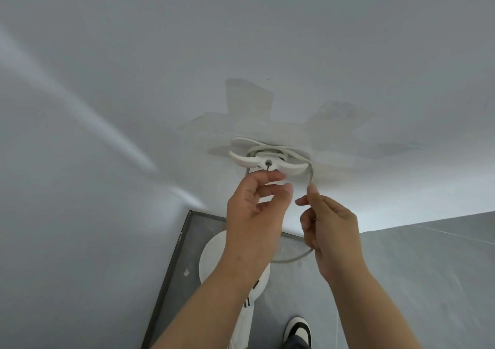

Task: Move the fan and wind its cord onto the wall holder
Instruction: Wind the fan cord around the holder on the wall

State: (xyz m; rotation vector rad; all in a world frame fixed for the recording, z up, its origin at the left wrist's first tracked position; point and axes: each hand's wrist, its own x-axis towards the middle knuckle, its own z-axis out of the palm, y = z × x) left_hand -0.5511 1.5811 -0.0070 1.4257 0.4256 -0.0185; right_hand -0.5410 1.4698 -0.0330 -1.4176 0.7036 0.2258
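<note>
A white wall holder (267,160) with two curved arms is fixed to the pale wall, and several turns of grey cord lie behind its arms. The cord (310,173) leaves the holder's right side, drops into my right hand (328,231), which pinches it, and loops on down below that hand. My left hand (254,212) is just under the holder, its fingertips touching the holder's lower edge; whether it holds anything I cannot tell. The white fan (214,257) stands on the floor below, its round base partly hidden by my left forearm.
Patched paint marks the wall (334,124) around the holder. A dark metal-edged strip (171,263) runs along the floor by the wall on the left. My shoe (298,331) is on the grey floor at the bottom.
</note>
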